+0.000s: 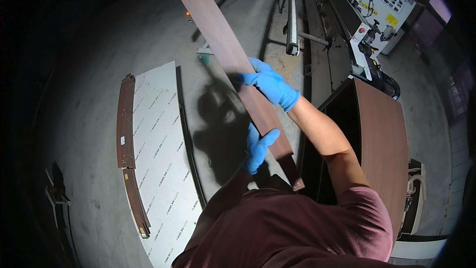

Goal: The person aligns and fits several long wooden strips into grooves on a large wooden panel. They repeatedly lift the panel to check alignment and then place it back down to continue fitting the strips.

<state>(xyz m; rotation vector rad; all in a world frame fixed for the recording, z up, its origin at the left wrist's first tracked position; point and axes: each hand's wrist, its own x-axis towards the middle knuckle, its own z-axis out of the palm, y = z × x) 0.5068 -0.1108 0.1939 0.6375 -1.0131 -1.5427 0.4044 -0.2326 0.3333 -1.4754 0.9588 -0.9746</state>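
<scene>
A long reddish-brown wood-look plank [223, 34] slants across the middle, its far end up and to the left and its near end close to my body. My right hand [272, 85], in a blue glove, grips it around the middle from the right edge. Nearer to me, my left hand [258, 150], also blue-gloved, holds the left edge with the thumb over the top face; its other fingers are mostly hidden behind the plank. A short dark, narrower part [291, 168] shows at the plank's near end.
To the left, narrow brown strips [126, 129] lie along a white printed panel [158, 134]. A brown-sided box-like stand [382, 139] is on my right. Beyond it are a white machine [379, 0] and a long narrow conveyor-like rail [292, 25].
</scene>
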